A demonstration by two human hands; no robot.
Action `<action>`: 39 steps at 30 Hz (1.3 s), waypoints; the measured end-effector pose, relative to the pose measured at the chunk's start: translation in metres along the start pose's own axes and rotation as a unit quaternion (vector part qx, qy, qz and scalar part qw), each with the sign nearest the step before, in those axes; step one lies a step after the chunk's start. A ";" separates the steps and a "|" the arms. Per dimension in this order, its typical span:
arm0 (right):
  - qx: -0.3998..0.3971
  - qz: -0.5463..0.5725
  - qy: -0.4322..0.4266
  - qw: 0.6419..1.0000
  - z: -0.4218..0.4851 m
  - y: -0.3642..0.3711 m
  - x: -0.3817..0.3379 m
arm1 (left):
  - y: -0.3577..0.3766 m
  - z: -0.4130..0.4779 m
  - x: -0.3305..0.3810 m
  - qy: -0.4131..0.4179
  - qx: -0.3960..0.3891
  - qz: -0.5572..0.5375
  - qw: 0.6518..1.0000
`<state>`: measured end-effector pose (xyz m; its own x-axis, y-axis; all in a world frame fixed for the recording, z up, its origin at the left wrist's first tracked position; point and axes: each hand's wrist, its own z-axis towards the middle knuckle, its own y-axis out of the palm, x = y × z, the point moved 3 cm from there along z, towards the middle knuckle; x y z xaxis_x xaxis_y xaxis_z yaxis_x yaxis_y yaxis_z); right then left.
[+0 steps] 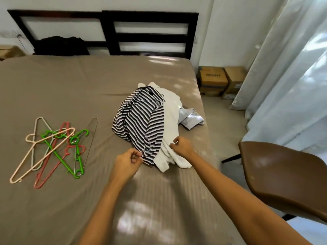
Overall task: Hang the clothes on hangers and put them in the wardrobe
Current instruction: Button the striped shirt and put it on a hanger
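I see the left hand (pixel 130 160) pinching the shirt (pixel 139 121) hem, right hand (pixel 182 146) curled beside it (grip unclear), shirt lying 6-to-12, collar at 12.

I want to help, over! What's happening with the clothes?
Left hand pinching striped shirt hem. Right hand curled at white cloth, grip unclear. Hangers lying loose on bed. Nothing blocking.

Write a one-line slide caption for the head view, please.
Left hand pinches the striped shirt, right hand curled at the white garment, hangers lying beside them on the bed.
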<state>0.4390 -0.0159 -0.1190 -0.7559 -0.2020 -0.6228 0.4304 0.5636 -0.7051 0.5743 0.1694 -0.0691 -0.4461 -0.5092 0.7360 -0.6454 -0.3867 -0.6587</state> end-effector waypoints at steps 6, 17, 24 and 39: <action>0.011 0.099 0.052 0.994 0.085 0.042 -0.017 | 0.000 0.051 -0.040 -0.023 0.001 -0.037 0.999; 0.069 0.278 0.084 0.954 0.150 0.087 -0.043 | 0.008 0.092 -0.075 -0.017 0.007 -0.112 0.994; -0.091 0.307 -0.215 0.923 0.000 0.051 -0.084 | -0.036 0.119 -0.061 0.106 0.128 0.001 0.986; -0.283 0.476 -0.199 0.808 -0.142 -0.028 -0.067 | 0.046 0.141 -0.055 0.162 -0.179 0.259 0.935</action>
<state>0.4079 0.0958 -0.0093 0.0530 0.3616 -0.9308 0.3434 0.8687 0.3570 0.6563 0.0714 -0.1614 -0.8828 -0.2758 0.3802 -0.4318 0.1584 -0.8879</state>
